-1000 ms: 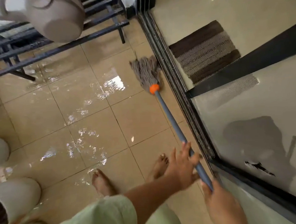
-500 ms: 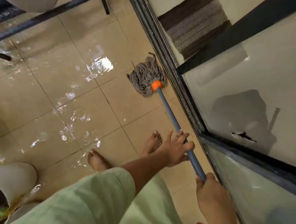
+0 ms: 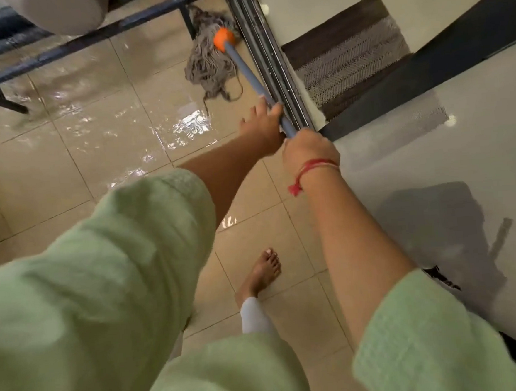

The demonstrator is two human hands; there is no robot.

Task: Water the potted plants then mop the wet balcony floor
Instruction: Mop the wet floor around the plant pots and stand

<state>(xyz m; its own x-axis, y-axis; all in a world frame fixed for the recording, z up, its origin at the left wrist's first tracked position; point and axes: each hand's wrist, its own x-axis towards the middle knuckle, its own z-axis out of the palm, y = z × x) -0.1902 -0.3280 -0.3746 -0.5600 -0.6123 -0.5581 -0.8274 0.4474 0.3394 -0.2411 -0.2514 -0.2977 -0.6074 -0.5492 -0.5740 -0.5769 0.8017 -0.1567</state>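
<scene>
Since a moment ago we have pushed the mop head (image 3: 208, 67) away from our feet, up to the far edge of the floor (image 3: 111, 175), just beside the door track (image 3: 271, 57) and a leg of the dark rack (image 3: 188, 26). Our left hand (image 3: 261, 128) and right hand (image 3: 307, 149) both hold the mop stick (image 3: 248, 70) tight, one right behind the other. We are on the mopping step, and we think the next move is to drag the mop back over the shiny water (image 3: 191, 126) on the left.
</scene>
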